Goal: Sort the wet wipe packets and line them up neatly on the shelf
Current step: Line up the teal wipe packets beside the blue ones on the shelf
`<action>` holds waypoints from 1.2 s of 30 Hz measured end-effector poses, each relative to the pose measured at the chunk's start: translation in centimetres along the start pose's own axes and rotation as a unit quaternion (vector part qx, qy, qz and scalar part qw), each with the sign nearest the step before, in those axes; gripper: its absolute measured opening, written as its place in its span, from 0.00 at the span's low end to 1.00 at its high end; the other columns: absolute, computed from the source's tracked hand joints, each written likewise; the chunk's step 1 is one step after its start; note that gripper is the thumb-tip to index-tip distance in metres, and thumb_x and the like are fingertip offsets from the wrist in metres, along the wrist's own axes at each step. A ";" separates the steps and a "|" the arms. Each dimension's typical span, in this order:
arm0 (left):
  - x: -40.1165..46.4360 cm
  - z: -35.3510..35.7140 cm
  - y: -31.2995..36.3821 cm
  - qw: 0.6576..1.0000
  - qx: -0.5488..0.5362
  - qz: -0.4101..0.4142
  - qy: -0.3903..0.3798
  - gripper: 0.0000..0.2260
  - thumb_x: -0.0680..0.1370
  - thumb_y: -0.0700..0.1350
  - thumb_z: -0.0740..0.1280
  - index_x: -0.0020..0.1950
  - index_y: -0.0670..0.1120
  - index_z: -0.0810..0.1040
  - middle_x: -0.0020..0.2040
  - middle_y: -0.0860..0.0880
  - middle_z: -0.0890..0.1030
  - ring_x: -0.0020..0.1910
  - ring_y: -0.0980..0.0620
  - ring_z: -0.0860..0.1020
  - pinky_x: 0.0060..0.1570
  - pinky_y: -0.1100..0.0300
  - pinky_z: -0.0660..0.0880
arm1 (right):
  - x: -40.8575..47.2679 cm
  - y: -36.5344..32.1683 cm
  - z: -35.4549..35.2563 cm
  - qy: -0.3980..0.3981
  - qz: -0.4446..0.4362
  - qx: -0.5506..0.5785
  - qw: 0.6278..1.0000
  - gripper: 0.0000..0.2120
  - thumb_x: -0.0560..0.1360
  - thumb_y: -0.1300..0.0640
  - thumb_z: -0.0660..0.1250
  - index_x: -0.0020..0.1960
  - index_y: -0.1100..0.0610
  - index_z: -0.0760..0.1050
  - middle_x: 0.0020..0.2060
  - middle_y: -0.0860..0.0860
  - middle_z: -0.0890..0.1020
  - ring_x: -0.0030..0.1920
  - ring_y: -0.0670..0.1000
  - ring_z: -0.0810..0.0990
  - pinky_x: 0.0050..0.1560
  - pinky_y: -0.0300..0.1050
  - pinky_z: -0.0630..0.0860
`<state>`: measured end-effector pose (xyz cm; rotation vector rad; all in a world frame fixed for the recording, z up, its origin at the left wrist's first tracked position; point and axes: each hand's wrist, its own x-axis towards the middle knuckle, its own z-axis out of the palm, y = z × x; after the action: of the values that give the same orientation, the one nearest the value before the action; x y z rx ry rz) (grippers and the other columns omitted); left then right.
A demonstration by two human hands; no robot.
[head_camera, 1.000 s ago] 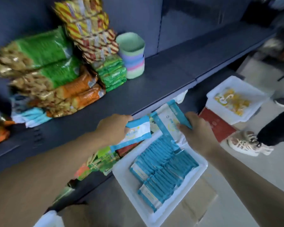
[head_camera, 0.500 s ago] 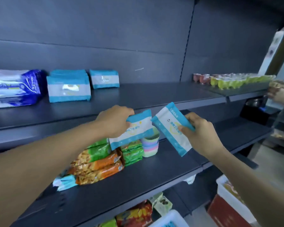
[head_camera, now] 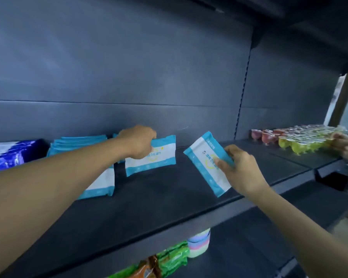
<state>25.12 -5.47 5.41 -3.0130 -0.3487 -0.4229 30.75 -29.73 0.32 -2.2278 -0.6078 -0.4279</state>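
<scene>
Premises: retail shop, stocked display aisle. Evidence: dark metal gondola shelf [head_camera: 169,197] with flat back panel and slotted upright [head_camera: 243,93] for adjustable tiers; identical blue-and-white wet wipe packets [head_camera: 100,183] stood in a row facing out; rows of sealed jelly cups [head_camera: 301,139], red and yellow-green, on the neighbouring bay; snack bags [head_camera: 169,257] and stacked pastel cups [head_camera: 199,245] on the tier below.

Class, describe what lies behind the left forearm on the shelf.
Behind the left forearm stands a row of wet wipe packets; its front packet shows only partly, the rest is covered.
</scene>
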 end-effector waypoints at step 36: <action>8.3 3.5 -10.7 0.998 0.020 -0.051 0.000 0.09 0.72 0.36 0.66 0.47 0.47 0.80 0.51 0.49 0.80 0.52 0.45 0.78 0.45 0.55 0.75 | 14.2 -6.1 13.6 -0.245 -0.199 -0.013 0.949 0.10 0.73 0.64 0.70 0.53 0.55 0.80 0.45 0.42 0.80 0.49 0.42 0.77 0.50 0.32 0.69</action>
<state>31.25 7.04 4.88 -2.9662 -0.5068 -0.4188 40.69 -11.77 1.92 -2.2408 -1.3345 -0.0671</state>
